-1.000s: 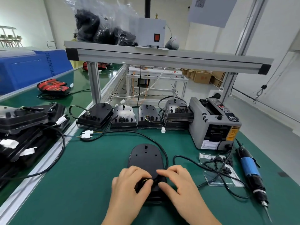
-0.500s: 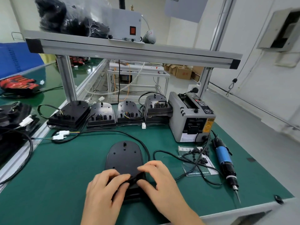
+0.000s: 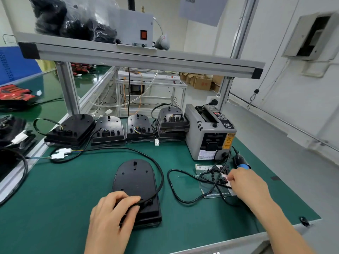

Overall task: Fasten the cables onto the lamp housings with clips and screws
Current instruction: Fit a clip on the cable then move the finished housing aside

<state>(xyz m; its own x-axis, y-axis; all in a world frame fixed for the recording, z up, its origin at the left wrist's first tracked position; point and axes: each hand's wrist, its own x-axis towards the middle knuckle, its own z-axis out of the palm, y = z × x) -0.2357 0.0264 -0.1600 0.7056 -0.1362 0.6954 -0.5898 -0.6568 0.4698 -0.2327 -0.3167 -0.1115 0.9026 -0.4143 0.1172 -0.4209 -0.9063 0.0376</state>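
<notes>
- Head view had the left hand down on the near end of the black lamp housing, which lay flat on the green bench mat, front and centre; fingers were curled, thumb and forefinger nipping the black cable right where it met the housing's near end
- that cable swung out round the housing's right side, then arced back over the mat toward the white connectors at the left
- right hand was out wide on the right, well apart from the left; its fingertips were bent down into the little pile of black clips on a clear plastic bag; whether a clip was actually pinched, could not tell
- blue-banded electric screwdriver lay just beyond that hand, mostly hidden by it; a second black cord looped across the mat between housing and clips
- grey tape dispenser stood behind the clips; to its left, more housings sat in a row along the back of the mat, wires showing at their near ends
</notes>
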